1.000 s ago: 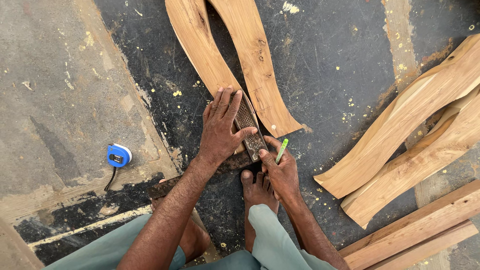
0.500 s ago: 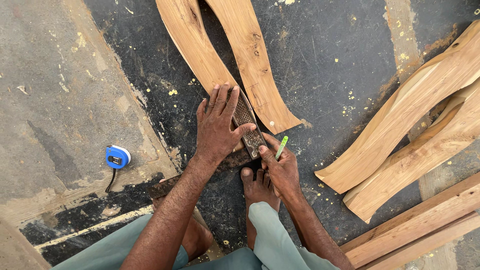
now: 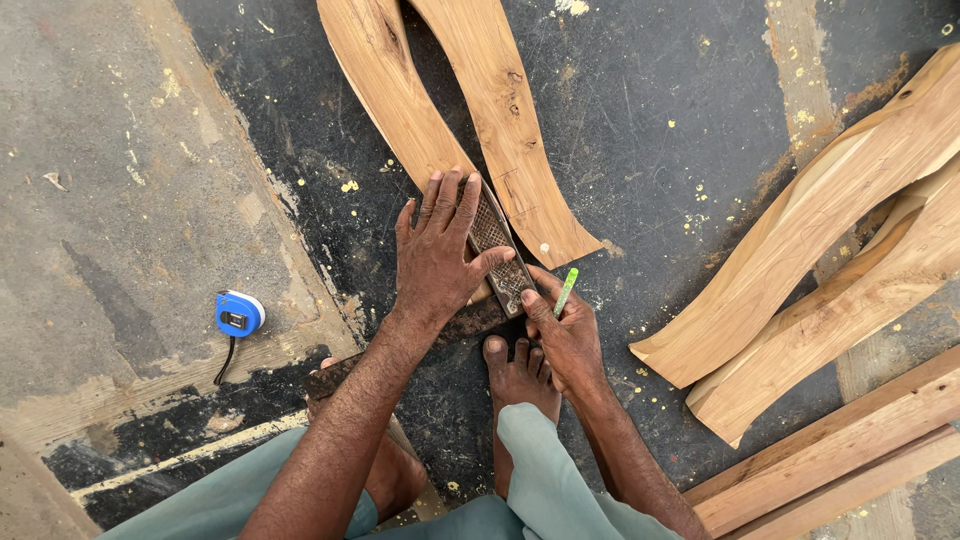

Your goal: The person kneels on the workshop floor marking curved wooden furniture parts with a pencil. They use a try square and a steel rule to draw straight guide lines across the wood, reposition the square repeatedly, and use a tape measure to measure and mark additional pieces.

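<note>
Left hand (image 3: pixel 440 255) unmoved, pressing patterned block (image 3: pixel 497 255); right hand (image 3: pixel 565 335) keeps green pencil (image 3: pixel 566 291).

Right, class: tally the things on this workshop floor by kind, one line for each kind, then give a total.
Curved wooden pieces: 4 (two by the left hand, at and; two at right, and)
Straight wooden boards: 2
Patterned template: 1
Green pencil, in the right hand: 1
Blue tape measure: 1
Total: 9
</note>
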